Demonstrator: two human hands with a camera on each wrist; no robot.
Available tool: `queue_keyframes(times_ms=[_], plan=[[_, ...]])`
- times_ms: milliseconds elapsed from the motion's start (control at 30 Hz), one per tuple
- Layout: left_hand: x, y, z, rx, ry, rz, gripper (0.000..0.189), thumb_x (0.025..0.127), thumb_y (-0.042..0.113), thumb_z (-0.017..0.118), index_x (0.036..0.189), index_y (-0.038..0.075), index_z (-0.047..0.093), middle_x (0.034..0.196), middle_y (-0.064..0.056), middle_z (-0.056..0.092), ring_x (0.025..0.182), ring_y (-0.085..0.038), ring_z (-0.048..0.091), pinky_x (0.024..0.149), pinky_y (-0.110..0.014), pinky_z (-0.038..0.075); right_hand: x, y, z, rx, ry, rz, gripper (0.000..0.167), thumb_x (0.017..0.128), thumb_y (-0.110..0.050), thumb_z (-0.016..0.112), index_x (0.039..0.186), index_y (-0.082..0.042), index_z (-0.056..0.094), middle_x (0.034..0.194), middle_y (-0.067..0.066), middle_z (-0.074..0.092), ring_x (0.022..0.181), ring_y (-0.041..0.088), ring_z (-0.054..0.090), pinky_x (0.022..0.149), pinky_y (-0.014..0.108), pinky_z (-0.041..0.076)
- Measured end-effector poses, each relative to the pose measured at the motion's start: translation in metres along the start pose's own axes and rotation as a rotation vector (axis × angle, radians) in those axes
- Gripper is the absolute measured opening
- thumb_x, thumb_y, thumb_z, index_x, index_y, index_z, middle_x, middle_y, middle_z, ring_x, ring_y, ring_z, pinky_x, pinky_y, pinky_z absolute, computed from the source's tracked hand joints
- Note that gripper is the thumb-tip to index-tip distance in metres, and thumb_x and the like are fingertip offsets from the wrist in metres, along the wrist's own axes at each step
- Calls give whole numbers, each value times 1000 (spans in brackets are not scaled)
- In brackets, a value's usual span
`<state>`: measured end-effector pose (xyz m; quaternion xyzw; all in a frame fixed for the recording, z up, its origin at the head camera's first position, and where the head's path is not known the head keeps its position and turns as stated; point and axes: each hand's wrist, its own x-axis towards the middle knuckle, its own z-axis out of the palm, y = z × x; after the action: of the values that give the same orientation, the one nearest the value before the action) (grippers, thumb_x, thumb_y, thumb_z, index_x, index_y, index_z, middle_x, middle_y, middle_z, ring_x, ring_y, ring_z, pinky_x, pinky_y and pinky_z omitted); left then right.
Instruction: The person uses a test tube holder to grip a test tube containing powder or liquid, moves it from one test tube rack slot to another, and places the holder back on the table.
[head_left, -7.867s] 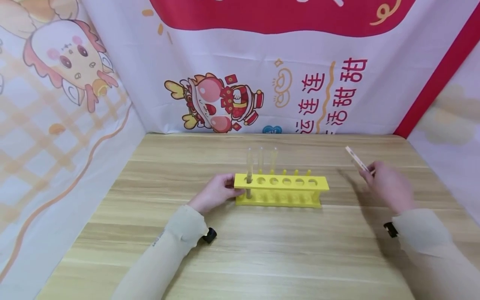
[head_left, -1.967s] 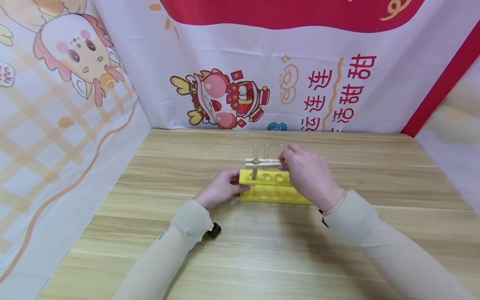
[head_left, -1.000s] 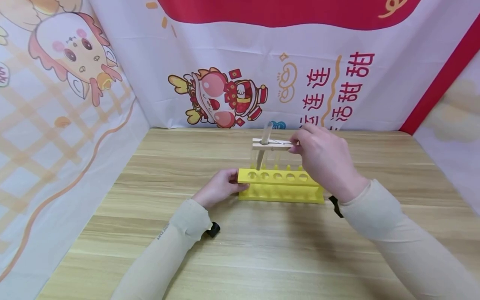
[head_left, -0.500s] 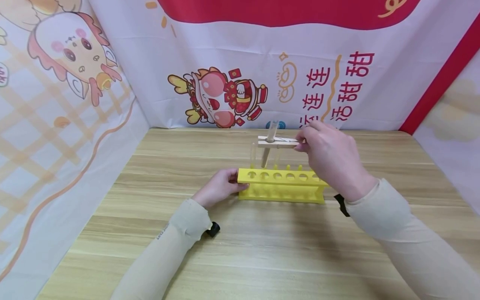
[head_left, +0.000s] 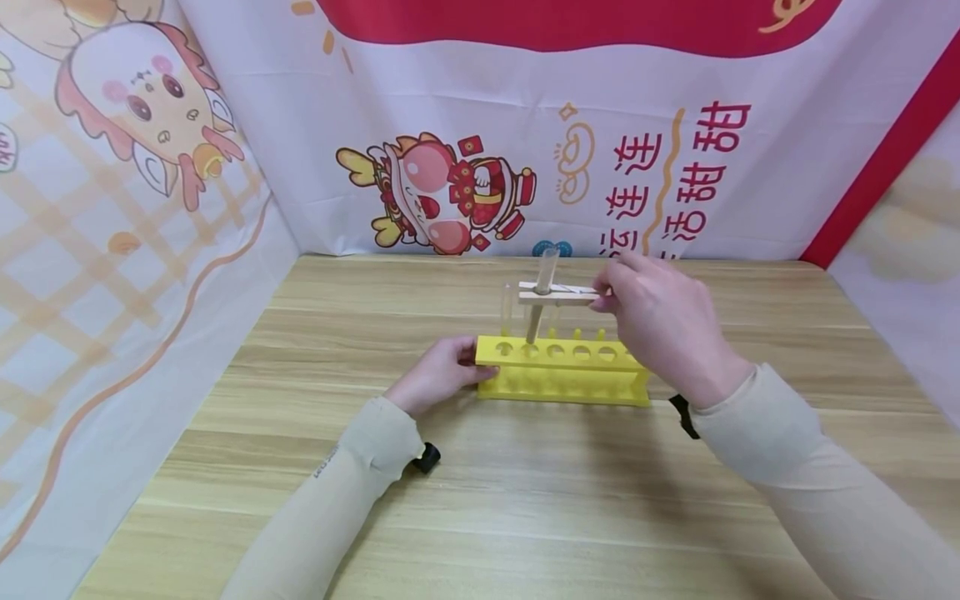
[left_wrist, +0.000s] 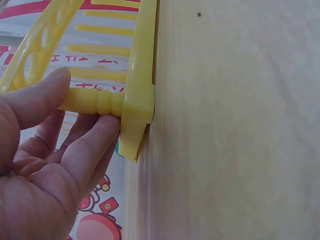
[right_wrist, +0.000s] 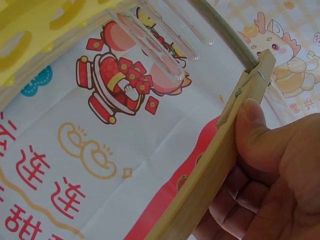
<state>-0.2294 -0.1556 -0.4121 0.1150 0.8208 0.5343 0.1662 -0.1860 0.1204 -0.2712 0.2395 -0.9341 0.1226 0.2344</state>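
My left hand holds the left end of a yellow test tube rack. In the left wrist view its thumb and fingers grip the rack's end post. My right hand pinches a wooden test tube holder, thumb on its side in the right wrist view. The holder's tip clasps a test tube with greyish contents, tilted with its mouth up and to the right. The tube's lower end is at the second hole from the left; whether it has entered the hole, I cannot tell.
Behind the rack's top bar, several clear test tubes stand on the back pegs. Bare yellow pegs are further right. A wood-grain table lies under everything, with a printed cloth hanging behind it.
The right hand brought the holder from the right, clasped the tube in the leftmost hole and lifted it. It shifted right, then came down slightly in the last half second. The left hand kept its grip.
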Motion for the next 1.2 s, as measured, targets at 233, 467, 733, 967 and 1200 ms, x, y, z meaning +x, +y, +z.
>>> queue_keyframes(times_ms=[233,467,733,967,1200], plan=[[0,0,-1,15,-5,-6,29,91,17,73,119,14,66,112,1,68,103,-17,62,88,-33,52,-4,2,7,25,-4,-19,6,87,-6,76,91,-6,71,87,5,65,78,27,62,59,45,54],[0,0,-2,16,-11,-23,30,92,18,73,121,15,66,114,2,68,104,-17,62,91,-35,51,-6,4,14,32,-2,-24,6,87,-7,77,90,-6,72,82,4,62,72,25,60,55,43,52],[0,1,-2,26,-7,-30,31,91,19,73,121,17,66,115,4,68,105,-16,61,93,-35,50,-10,6,23,25,-17,-26,8,84,-7,79,89,-4,73,81,5,62,70,24,60,55,41,52],[1,0,-3,24,-9,-18,30,92,18,73,121,17,66,115,4,68,106,-16,61,94,-36,50,-14,6,30,21,-58,-5,8,85,-9,79,89,-5,73,82,5,63,71,23,60,55,41,52],[2,-1,-2,13,-13,-13,29,91,16,73,120,17,67,114,3,68,106,-16,62,91,-35,51,-17,7,39,12,-55,-13,8,86,-10,78,89,-5,73,82,5,62,73,24,59,54,41,53]])
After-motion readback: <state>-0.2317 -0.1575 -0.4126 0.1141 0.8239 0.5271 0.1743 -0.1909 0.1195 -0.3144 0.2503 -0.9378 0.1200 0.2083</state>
